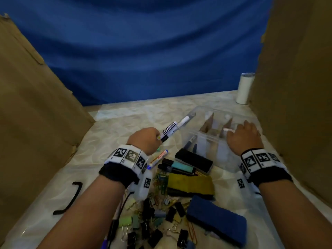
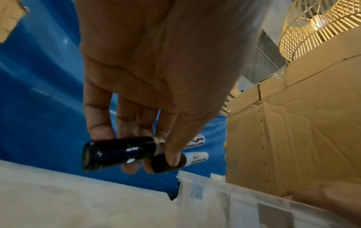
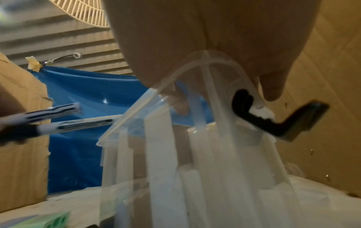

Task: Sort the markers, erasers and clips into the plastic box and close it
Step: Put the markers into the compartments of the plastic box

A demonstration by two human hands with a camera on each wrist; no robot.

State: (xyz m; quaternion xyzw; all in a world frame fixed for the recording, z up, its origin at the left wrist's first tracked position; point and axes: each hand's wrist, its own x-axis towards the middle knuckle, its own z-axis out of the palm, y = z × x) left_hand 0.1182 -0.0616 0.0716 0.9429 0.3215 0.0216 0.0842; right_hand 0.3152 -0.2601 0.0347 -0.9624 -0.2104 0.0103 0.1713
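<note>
My left hand pinches two black-capped white markers together; they slant up and right, tips at the left rim of the clear plastic box. In the left wrist view, the thumb and fingers clamp the marker caps. My right hand grips the box's right rim, fingers inside and thumb outside by a black latch. The box has cardboard dividers and markers lie in its left compartment. Erasers in black, yellow and blue, more markers and several binder clips lie in front.
Cardboard walls stand at the left and right, with a blue cloth behind. A white tumbler stands at the back right. A loose black latch piece lies on the table at the left.
</note>
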